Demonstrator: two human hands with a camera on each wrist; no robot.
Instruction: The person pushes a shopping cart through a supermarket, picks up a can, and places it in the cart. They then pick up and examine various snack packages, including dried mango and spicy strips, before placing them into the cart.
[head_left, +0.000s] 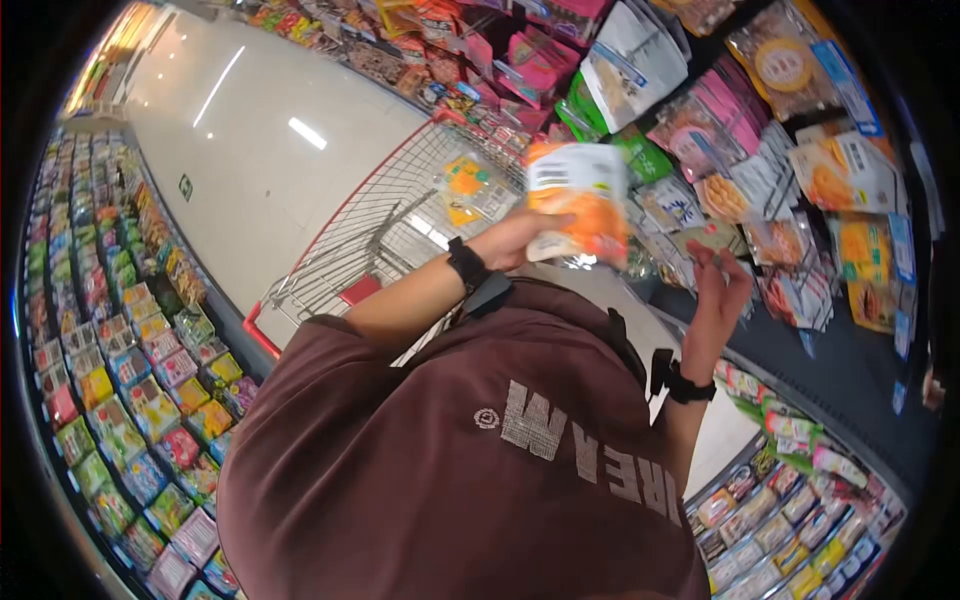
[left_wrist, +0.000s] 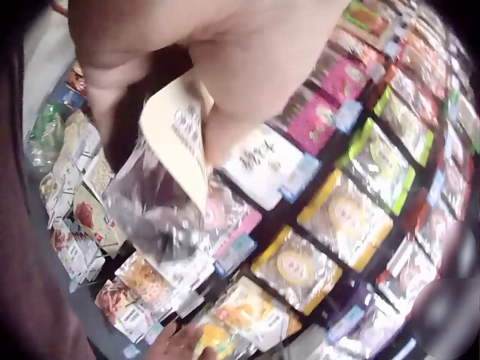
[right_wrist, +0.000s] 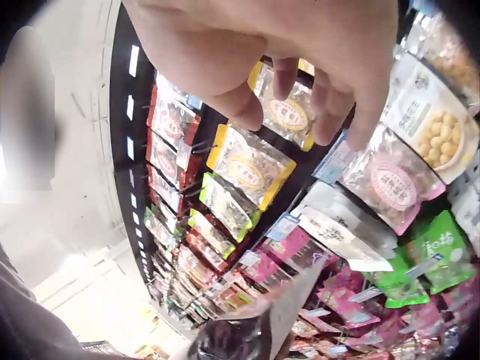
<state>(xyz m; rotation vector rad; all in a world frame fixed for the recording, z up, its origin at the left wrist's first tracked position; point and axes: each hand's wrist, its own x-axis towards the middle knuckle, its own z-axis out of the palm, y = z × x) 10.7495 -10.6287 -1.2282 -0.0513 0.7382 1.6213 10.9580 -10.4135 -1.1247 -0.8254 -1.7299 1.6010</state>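
Observation:
In the head view my left hand [head_left: 515, 240] pinches an orange-and-white food packet [head_left: 578, 195], blurred, above the cart's near end. The left wrist view has that hand [left_wrist: 217, 52] gripping the packet's cream top [left_wrist: 178, 135], with its dark, glossy body [left_wrist: 154, 217] hanging below. My right hand [head_left: 718, 300] is by the hanging packets at the right, its fingers bent loosely and nothing visible in them. From the right wrist, that hand [right_wrist: 300, 52] hangs in front of yellow-edged packets [right_wrist: 247, 169]; part of the held packet [right_wrist: 229, 339] shows at the bottom.
A red-rimmed wire shopping cart [head_left: 395, 215] stands at front left with yellow packets [head_left: 465, 180] inside. Hanging snack packs [head_left: 700, 130] crowd the rack at the right. Another shelf of packaged goods [head_left: 130, 400] lines the left, across a pale floor [head_left: 260, 120].

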